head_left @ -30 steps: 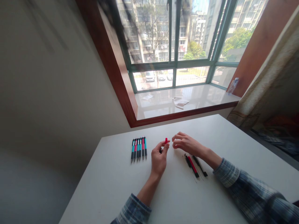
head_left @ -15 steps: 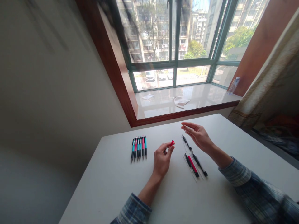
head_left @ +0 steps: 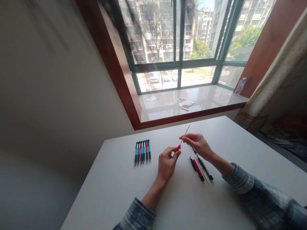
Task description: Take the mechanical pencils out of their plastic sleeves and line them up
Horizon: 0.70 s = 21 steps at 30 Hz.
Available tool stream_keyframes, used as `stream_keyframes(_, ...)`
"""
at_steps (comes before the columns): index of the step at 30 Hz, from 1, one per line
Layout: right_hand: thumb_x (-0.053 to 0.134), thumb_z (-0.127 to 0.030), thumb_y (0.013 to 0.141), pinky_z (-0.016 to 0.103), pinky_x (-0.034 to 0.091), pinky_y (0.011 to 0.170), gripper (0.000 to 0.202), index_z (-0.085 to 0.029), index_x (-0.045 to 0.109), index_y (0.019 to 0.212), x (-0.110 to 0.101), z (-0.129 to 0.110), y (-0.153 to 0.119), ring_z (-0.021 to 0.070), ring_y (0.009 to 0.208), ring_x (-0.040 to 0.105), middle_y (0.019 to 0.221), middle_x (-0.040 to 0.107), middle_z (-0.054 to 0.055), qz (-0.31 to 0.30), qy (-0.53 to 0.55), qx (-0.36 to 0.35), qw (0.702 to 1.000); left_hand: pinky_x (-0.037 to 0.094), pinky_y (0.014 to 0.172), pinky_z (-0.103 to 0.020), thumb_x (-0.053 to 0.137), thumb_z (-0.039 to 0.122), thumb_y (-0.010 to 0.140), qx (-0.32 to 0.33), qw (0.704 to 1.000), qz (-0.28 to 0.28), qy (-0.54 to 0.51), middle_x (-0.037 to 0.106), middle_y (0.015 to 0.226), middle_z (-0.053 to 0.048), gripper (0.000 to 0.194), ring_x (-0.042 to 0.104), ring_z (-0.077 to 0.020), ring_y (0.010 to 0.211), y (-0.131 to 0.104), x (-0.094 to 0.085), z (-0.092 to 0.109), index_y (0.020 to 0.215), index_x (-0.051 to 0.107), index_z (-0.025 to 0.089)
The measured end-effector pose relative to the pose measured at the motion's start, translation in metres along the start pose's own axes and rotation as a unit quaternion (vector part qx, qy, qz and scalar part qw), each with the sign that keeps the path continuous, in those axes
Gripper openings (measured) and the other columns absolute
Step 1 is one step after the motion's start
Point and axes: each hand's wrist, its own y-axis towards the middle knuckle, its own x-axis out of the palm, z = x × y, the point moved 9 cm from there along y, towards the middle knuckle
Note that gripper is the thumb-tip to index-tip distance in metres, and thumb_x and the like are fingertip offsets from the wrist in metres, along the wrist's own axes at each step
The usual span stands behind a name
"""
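Observation:
My left hand (head_left: 168,161) pinches a red pen barrel (head_left: 178,148) between thumb and fingertips, above the middle of the table. Just up and to the right, my right hand (head_left: 198,143) is closed on a thin pen refill (head_left: 187,129). The refill slants, with its far end pointing up and its lower end at the top opening of the barrel; how deep it sits inside I cannot tell. Below my right hand lie loose pen parts: a red barrel (head_left: 198,170), black pen pieces (head_left: 205,168) and thin clear refills (head_left: 194,172). Another black piece (head_left: 193,150) is partly hidden by my right hand.
A row of several assembled pens (head_left: 142,151), teal and red with black grips, lies on the white table (head_left: 115,191) at the left. Behind the table, a window sill (head_left: 163,111) holds papers (head_left: 185,103) and a clear bottle (head_left: 240,87).
My right hand has moved left and down, bringing the refill to the top of the red barrel. My left hand has stayed nearly in place, still holding the barrel.

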Motion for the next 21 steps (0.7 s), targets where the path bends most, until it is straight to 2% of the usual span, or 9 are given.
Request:
stream_keyframes(3, 0.073, -0.047, 0.087, 0.032, 0.053, 0.079, 0.028, -0.019, 0.08, 0.089, 0.008, 0.002, -0.001, 0.0226, 0.091, 0.07, 0.097, 0.078, 0.008, -0.035, -0.011, -0.007, 0.999, 0.037, 0.057, -0.025, 0.071, 0.046, 0.087, -0.006, 1.0, -0.003, -0.016, 0.073, 0.092, -0.005, 0.035, 0.047, -0.0128, 0.064, 0.0, 0.001, 0.0, 0.111, 0.079, 0.021)
stream_keyframes(6, 0.072, -0.048, 0.088, 0.032, 0.055, 0.076, 0.03, -0.018, 0.079, 0.086, 0.018, 0.003, -0.003, 0.0231, 0.091, 0.07, 0.096, 0.077, 0.009, -0.072, -0.006, -0.008, 0.997, 0.035, 0.053, -0.024, 0.075, 0.046, 0.083, -0.027, 0.999, 0.001, -0.035, 0.073, 0.09, -0.004, 0.037, 0.039, -0.0101, 0.057, 0.001, 0.001, -0.002, 0.109, 0.079, 0.02)
stream_keyframes(10, 0.073, -0.049, 0.086, 0.032, 0.054, 0.072, 0.032, -0.018, 0.078, 0.091, 0.022, -0.001, -0.005, 0.0217, 0.087, 0.068, 0.101, 0.076, 0.01, -0.083, -0.01, -0.005, 0.996, 0.033, 0.051, -0.023, 0.076, 0.046, 0.083, -0.028, 0.997, -0.004, -0.068, 0.072, 0.087, -0.003, 0.05, 0.035, -0.0083, 0.054, 0.002, 0.001, 0.002, 0.125, 0.071, 0.02)
stream_keyframes(12, 0.076, -0.048, 0.084, 0.031, 0.053, 0.071, 0.031, -0.019, 0.077, 0.096, 0.024, -0.004, -0.006, 0.0203, 0.086, 0.066, 0.104, 0.075, 0.009, -0.087, -0.026, -0.006, 0.996, 0.034, 0.051, -0.022, 0.076, 0.045, 0.084, -0.024, 0.996, -0.008, -0.083, 0.072, 0.087, -0.003, 0.06, 0.039, -0.0083, 0.054, 0.002, 0.002, 0.005, 0.137, 0.063, 0.021)
stream_keyframes(14, 0.079, -0.046, 0.081, 0.031, 0.052, 0.072, 0.032, -0.021, 0.076, 0.1, 0.025, -0.005, -0.007, 0.0198, 0.086, 0.065, 0.107, 0.074, 0.008, -0.091, -0.047, -0.004, 0.995, 0.04, 0.055, -0.022, 0.076, 0.045, 0.084, -0.025, 0.994, -0.009, -0.103, 0.072, 0.085, -0.003, 0.071, 0.049, -0.0097, 0.058, 0.002, 0.003, 0.006, 0.147, 0.053, 0.02)
stream_keyframes(18, 0.08, -0.038, 0.08, 0.035, 0.052, 0.082, 0.025, -0.022, 0.076, 0.098, 0.035, -0.007, -0.012, 0.0214, 0.092, 0.066, 0.104, 0.074, 0.006, -0.116, -0.091, -0.008, 0.989, 0.054, 0.079, -0.029, 0.079, 0.042, 0.082, -0.019, 0.992, -0.023, -0.125, 0.075, 0.091, -0.003, 0.092, 0.066, -0.0179, 0.082, -0.001, 0.011, 0.007, 0.158, 0.032, 0.022)
stream_keyframes(21, 0.079, -0.031, 0.081, 0.037, 0.051, 0.088, 0.014, -0.022, 0.078, 0.091, 0.043, -0.008, -0.016, 0.0226, 0.096, 0.067, 0.099, 0.073, 0.006, -0.129, -0.101, -0.021, 0.986, 0.057, 0.076, -0.031, 0.081, 0.04, 0.079, -0.016, 0.994, -0.034, -0.104, 0.076, 0.1, -0.006, 0.098, 0.069, -0.0211, 0.083, -0.003, 0.017, 0.008, 0.16, 0.028, 0.023)
